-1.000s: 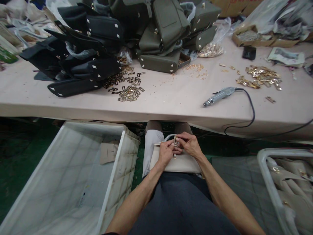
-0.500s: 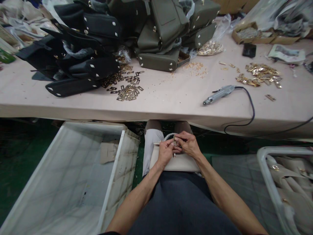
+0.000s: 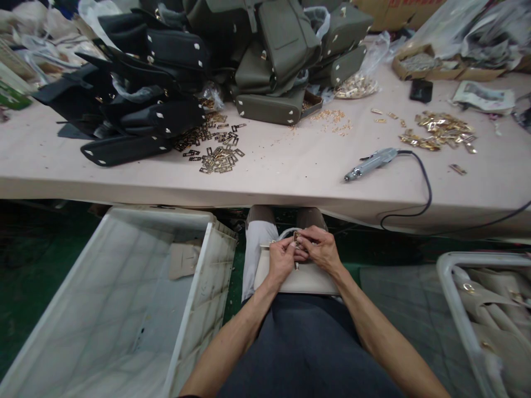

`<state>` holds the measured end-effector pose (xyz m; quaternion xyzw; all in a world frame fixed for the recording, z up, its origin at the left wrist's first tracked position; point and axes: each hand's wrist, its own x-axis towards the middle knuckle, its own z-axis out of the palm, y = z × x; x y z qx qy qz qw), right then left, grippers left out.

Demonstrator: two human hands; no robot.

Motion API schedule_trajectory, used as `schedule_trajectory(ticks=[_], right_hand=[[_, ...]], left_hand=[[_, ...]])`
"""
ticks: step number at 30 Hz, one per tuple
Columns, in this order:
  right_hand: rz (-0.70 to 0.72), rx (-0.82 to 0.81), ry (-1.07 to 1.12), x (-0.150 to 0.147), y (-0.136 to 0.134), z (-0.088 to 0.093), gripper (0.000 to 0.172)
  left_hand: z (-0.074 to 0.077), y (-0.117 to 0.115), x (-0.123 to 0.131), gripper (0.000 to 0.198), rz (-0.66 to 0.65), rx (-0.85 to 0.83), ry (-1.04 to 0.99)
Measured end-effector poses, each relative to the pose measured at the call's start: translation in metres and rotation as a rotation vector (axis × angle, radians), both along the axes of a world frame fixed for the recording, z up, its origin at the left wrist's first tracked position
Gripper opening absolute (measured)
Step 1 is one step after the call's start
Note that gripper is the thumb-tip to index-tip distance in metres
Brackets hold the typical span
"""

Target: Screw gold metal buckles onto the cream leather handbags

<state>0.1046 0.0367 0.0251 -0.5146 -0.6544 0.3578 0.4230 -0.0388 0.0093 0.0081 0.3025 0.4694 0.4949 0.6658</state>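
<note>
A cream handbag (image 3: 312, 279) lies across my lap, its pale handle (image 3: 287, 232) arching up toward the table. Over the bag's upper part, my left hand (image 3: 282, 258) and my right hand (image 3: 320, 247) meet with fingers pinched together. Between their fingertips is a small gold metal fitting (image 3: 296, 236), partly covered by the fingers. Below the hands, a small metal piece (image 3: 296, 266) shows on the bag's front. Whether the fitting is fastened to the bag I cannot tell.
On the table (image 3: 274, 171) lie an electric screwdriver (image 3: 371, 165) with its cord, gold fittings (image 3: 443, 130), dark metal frames (image 3: 219, 159), black bags (image 3: 128, 149) and olive bags (image 3: 269, 108). A white bin (image 3: 207, 260) stands left; another bin (image 3: 446, 276) holds beige bags at right.
The fitting has tilted slightly between the fingertips, and the fingers have shifted a little. The whole view has moved slightly; the bag stays on my lap.
</note>
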Motion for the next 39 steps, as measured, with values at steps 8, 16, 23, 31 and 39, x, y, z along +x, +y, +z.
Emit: schedule_trajectory(ticks=[8,16,23,31,39], right_hand=[[0.012,-0.002,0.016,0.001,0.001,-0.002,0.022],[0.03,0.01,0.018,0.001,0.001,-0.002,0.02],[0.037,0.024,-0.025,-0.001,0.0,0.004,0.018],[0.101,-0.231,0.129,-0.007,0.01,0.011,0.026],[0.044,-0.104,0.061,-0.021,0.007,0.002,0.017]], left_hand=[[0.004,-0.001,-0.002,0.051,-0.012,0.016,-0.004],[0.004,-0.002,-0.001,0.05,-0.001,0.02,0.019],[0.002,-0.004,0.0,0.049,0.044,0.03,0.036],[0.001,-0.003,0.0,0.044,0.001,0.094,0.094],[-0.002,-0.008,-0.003,0.042,0.055,0.086,0.124]])
